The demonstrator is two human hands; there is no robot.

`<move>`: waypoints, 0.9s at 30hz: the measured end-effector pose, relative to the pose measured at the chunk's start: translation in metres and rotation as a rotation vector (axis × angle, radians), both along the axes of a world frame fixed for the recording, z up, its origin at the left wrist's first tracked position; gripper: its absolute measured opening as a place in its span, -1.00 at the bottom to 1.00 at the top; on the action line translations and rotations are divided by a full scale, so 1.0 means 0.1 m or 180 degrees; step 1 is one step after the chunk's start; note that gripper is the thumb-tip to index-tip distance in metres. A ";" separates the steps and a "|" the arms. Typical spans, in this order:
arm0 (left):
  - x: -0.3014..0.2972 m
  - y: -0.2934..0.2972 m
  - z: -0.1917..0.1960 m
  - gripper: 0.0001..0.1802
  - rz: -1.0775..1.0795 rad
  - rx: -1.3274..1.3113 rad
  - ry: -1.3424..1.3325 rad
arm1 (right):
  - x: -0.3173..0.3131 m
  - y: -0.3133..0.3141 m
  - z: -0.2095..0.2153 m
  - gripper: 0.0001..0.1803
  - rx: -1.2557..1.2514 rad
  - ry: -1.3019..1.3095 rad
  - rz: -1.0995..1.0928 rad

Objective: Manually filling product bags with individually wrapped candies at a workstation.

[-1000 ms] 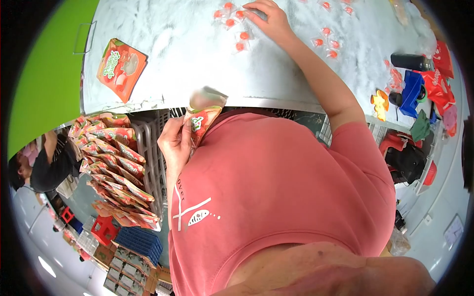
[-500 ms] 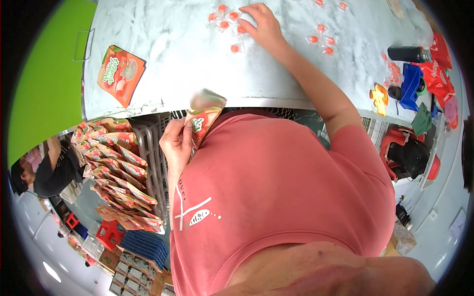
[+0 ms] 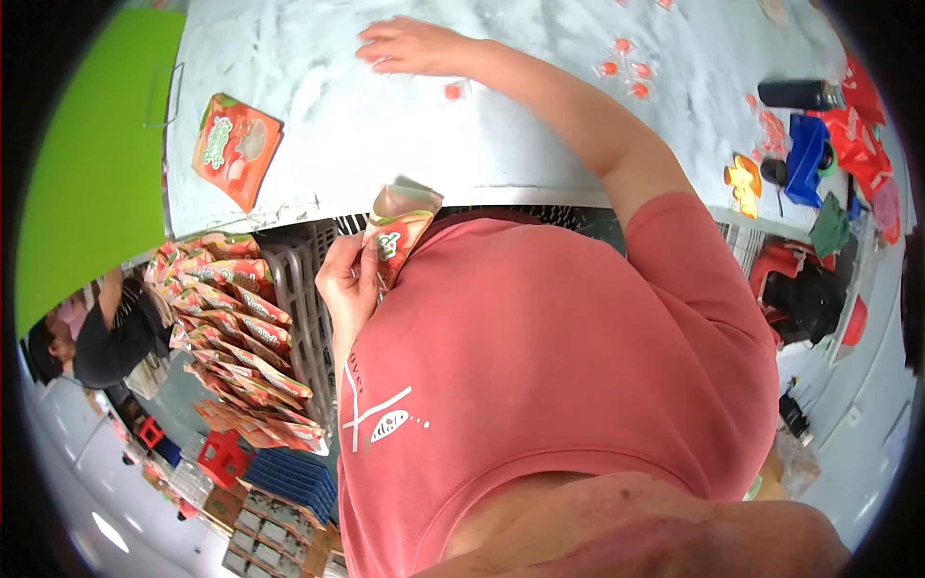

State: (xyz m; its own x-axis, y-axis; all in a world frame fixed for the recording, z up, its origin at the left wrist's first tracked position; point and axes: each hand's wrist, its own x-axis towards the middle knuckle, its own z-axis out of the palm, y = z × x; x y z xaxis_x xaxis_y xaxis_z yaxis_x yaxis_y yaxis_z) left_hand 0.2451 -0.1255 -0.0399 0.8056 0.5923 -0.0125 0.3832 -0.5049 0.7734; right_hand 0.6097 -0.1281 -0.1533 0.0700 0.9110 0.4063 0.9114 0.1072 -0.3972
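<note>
My left hand (image 3: pixel 349 277) pinches a red and green printed pouch (image 3: pixel 390 246) against my chest at the table's near edge; the pouch's top gapes. Far out over the white table, my right hand (image 3: pixel 414 48) is palm down with its fingers stretched toward the left. Whatever lies beneath that palm is hidden. One small wrapped red candy (image 3: pixel 453 92) sits just nearer to me than the right wrist. A loose group of wrapped red candies (image 3: pixel 639 71) rests farther right. Another pouch (image 3: pixel 237 149) of the same print lies flat at the table's left.
A grey crate (image 3: pixel 306 332) packed with upright filled pouches (image 3: pixel 246 328) stands at my left, below the table. At the table's right are a dark bottle (image 3: pixel 800 94), a blue bin (image 3: pixel 806 164) and red bags (image 3: pixel 853 149). Another person (image 3: pixel 116 328) works at far left.
My right hand has swept left across the table. The candies that lay by its fingertips no longer show, apart from one. The left hand and pouch stay almost in place.
</note>
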 end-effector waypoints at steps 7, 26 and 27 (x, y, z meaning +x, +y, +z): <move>-0.06 -0.04 0.03 -0.95 0.0058 -0.0062 0.0017 | -0.42 -0.17 0.37 -0.62 0.0302 0.1175 -0.0032; 0.05 -0.09 0.15 -0.93 -0.0159 -0.0328 0.0067 | 0.14 -2.35 0.31 -0.49 -0.0163 -0.0628 -0.1899; 0.13 -0.10 0.14 -0.93 -0.0293 -0.0099 -0.0055 | 0.09 -2.24 0.28 -0.49 -0.0122 -0.0655 -0.1873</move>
State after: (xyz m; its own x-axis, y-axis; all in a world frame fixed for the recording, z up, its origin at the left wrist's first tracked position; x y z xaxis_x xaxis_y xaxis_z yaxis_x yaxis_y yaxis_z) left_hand 0.2577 -0.1360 -0.0255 0.8569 0.5153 -0.0155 0.3229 -0.5130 0.7954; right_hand 0.6190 -0.3525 -0.1254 0.4885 0.7577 0.4327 0.8716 -0.4471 -0.2010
